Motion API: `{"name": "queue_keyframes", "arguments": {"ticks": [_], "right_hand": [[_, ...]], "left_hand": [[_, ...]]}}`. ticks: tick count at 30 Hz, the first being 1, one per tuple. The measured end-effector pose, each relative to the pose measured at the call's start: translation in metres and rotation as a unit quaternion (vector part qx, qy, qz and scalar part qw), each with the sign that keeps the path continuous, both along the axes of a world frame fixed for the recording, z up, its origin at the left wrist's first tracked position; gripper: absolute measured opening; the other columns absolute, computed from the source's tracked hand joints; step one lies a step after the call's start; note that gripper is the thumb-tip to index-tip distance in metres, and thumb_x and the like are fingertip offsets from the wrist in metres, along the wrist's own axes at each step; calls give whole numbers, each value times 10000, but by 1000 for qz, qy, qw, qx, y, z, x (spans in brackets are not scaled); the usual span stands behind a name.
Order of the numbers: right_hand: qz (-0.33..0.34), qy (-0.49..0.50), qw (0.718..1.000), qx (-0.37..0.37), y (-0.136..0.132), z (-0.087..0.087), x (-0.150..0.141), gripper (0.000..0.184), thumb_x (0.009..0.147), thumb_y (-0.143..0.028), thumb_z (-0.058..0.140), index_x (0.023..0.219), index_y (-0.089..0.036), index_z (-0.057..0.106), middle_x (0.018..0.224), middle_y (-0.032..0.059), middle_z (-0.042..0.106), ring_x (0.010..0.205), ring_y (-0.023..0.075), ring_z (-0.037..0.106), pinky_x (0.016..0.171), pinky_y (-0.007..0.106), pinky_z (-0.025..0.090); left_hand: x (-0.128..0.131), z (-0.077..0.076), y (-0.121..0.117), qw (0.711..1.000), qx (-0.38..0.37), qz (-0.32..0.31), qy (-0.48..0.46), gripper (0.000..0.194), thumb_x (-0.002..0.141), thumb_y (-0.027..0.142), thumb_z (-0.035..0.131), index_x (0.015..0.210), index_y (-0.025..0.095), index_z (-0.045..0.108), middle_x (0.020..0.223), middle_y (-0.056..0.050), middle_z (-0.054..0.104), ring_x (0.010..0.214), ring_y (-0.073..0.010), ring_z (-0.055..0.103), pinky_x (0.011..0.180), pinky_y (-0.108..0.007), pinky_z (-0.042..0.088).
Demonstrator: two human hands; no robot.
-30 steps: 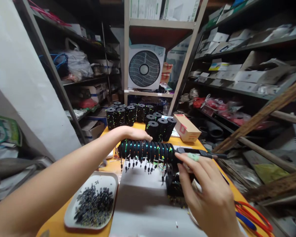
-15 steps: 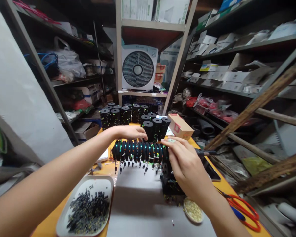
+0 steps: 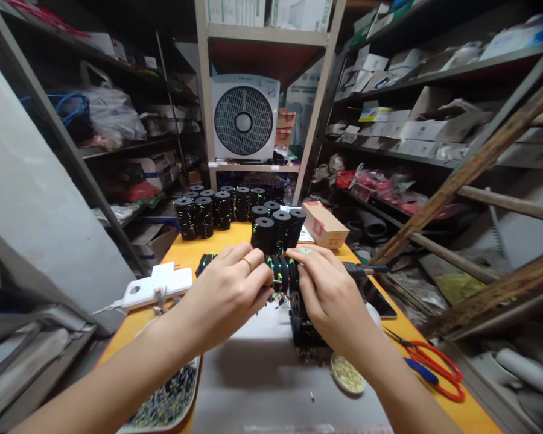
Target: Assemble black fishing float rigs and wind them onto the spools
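Note:
A black ribbed roll (image 3: 280, 272), strung with small coloured parts, lies crosswise in front of me. My left hand (image 3: 235, 283), a ring on one finger, is curled over its left and middle stretch and hides most of it. Around the roll's right end bends my right hand (image 3: 328, 283), its fingers together, beside a black stand (image 3: 302, 328). Below on the left, a white tray (image 3: 198, 386) of small dark pieces is partly covered by my left forearm. A small dish (image 3: 353, 393) of pale yellow bits sits near my right wrist.
Several upright black rolls (image 3: 186, 220) stand at the back, with a cardboard box (image 3: 326, 224) to their right. Red-handled scissors (image 3: 438, 364) and a dark phone (image 3: 381, 298) lie on the right. A white power strip (image 3: 158, 286) is on the left. Shelves surround the table.
My left hand has come down and toward me from behind the roll and now covers its left and middle part. My right hand stays at the right end. The view has shifted slightly.

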State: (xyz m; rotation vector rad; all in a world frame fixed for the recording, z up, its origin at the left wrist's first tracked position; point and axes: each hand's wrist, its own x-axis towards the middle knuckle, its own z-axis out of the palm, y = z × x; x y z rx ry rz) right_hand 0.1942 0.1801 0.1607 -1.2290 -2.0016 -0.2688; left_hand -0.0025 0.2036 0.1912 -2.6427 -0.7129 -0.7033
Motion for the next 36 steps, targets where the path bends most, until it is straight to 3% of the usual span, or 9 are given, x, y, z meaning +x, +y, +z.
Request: {"name": "queue_keyframes", "arguments": {"ticks": [5,10,15,19,21,24,26,31,36], "right_hand": [[-1,9,1000,-5,-2,1,-1,293,949,-132,361,1142,-122,581,1066,136,645,1089,262,525,950,464,459],[-2,8,1000,1,-3,2,-1,308,942,-130,356,1149,-136,585,1059,137,658,1087,272,544,937,486,468],[6,9,1000,-8,2,2,2,313,936,-122,359,1152,-136,586,1062,133,657,1075,265,551,934,485,468],[19,23,999,-37,10,4,4,291,941,-142,361,1094,-136,608,1060,128,658,1063,245,565,942,458,474],[20,18,998,-48,13,6,5,286,943,-154,361,1072,-137,616,1055,128,660,1063,243,571,945,454,473],[7,1,998,-55,16,10,5,282,935,-160,367,1049,-142,624,1041,126,668,1037,246,592,933,451,477],[-2,-9,998,-64,17,12,5,283,933,-164,366,1033,-142,630,1020,120,677,1002,244,610,910,434,487],[-18,-45,995,-85,23,14,5,304,945,-176,342,1007,-146,637,981,118,689,958,244,624,859,398,487],[-34,-71,992,-97,30,16,5,297,943,-168,344,1040,-131,622,958,120,704,931,244,643,844,390,481]], "left_hand": [[2,-4,2,997,-9,-25,-69,155,881,152,500,756,166,589,757,-61,606,767,-198,517,696,-349,469],[-8,-6,-6,989,-53,-34,-134,53,858,162,567,862,185,614,863,-57,630,889,-215,536,824,-407,459],[-37,-6,-5,969,-102,-30,-224,251,845,53,513,1037,203,575,1034,-76,586,1031,-218,538,901,-407,465],[-63,-4,1,959,-197,-7,-205,313,892,118,450,1162,255,531,1281,-82,529,1241,-248,469,1036,-457,419],[-73,-4,2,953,-254,7,-167,406,886,193,511,1277,291,463,1423,-79,437,1333,-277,392,1038,-459,439],[-83,-6,6,930,-337,23,-148,805,749,293,729,1422,353,292,1550,-90,269,1388,-326,320,919,-419,548],[-86,-9,10,919,-364,14,-152,974,657,320,808,1446,383,241,1573,-102,212,1397,-342,301,858,-411,577],[-83,-11,28,952,-291,-17,-92,988,613,235,839,1430,366,300,1507,-106,336,1374,-310,337,1071,-526,387],[-75,-3,38,960,-266,-61,-64,945,643,119,802,1416,352,312,1457,-66,397,1344,-235,362,1108,-447,342]]}}
